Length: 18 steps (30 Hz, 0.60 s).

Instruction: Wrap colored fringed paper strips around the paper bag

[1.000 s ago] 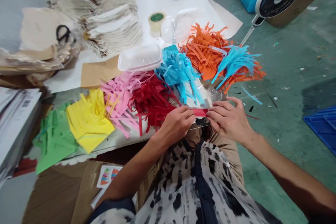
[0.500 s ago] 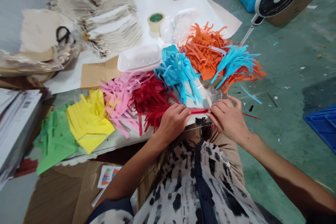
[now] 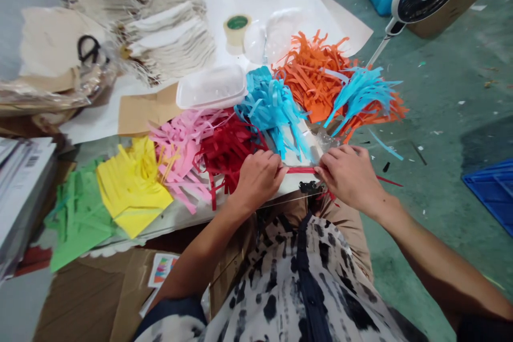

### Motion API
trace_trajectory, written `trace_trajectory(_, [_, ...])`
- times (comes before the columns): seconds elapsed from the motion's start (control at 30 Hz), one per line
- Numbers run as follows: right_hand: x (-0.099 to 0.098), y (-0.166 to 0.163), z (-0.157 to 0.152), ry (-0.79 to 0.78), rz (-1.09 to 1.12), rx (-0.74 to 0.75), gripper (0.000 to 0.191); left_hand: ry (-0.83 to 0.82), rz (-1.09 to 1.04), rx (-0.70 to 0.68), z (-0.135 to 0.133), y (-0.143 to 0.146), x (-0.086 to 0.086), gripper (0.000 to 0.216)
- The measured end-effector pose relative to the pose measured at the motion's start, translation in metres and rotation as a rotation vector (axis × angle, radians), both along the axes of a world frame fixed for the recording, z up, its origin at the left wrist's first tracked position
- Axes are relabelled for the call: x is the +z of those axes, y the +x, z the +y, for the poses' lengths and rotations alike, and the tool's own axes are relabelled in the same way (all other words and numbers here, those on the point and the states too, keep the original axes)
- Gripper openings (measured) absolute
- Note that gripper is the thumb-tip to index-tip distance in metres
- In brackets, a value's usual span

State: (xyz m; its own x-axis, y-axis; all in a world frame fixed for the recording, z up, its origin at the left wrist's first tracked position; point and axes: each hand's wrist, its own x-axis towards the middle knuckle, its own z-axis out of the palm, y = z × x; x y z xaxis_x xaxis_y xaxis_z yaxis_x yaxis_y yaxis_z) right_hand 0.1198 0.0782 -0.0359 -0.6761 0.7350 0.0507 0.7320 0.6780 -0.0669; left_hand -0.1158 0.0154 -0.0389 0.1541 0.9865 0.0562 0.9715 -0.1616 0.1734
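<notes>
On the surface [image 3: 180,217] I view remotely, dark red fringe [image 3: 225,145] lies at ten o'clock from the left hand [image 3: 261,175], and, with the right hand [image 3: 349,175] at its three o'clock, I have each grip closed on the red strip [image 3: 301,170] between them.
</notes>
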Motion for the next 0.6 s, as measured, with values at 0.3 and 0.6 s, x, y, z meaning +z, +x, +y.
trace_trajectory(0.3, [0.006, 0.004, -0.004, 0.156, 0.07, 0.005, 0.019, 0.061, 0.056, 0.01, 0.0, 0.002, 0.007, 0.017])
trace_trajectory(0.6, [-0.019, 0.014, -0.031, 0.252, 0.214, 0.221, 0.032, 0.237, -0.007, -0.324, -0.011, 0.01, -0.008, 0.026])
